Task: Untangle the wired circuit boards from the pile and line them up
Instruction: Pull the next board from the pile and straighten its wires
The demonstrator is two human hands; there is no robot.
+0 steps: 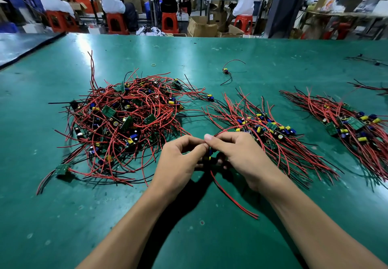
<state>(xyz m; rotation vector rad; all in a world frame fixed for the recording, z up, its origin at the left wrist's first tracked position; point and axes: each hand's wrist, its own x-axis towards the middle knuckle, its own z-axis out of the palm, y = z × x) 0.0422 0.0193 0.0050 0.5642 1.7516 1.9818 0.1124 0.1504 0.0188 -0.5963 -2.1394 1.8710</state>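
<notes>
Two wires (233, 199), one red and one black, lie on the green table (63, 216) nearest to the person and run up under the hands. They belong to one board (209, 155), which is held just right of the near edge of the pile (126, 121). Only the blue and yellow parts of this board show; the fingers hide the rest. The left hand (178, 159) curls its fingers round the board from one side. The right hand (237, 155) grips it from the other side, with thumb and forefinger pinched together on top, where a red wire bends away.

The pile is a tangled heap of red and black wires with many small green boards in it. Right of the pile lies a first row (268, 130) of boards with the wires fanned out, and further right of the pile a second row (352, 124). Beyond the pile, to its right, a lone board (226, 71) lies apart. A yellow rubber band (154, 65) lies just beyond the pile. Far beyond the pile, people sit on red stools (116, 24).
</notes>
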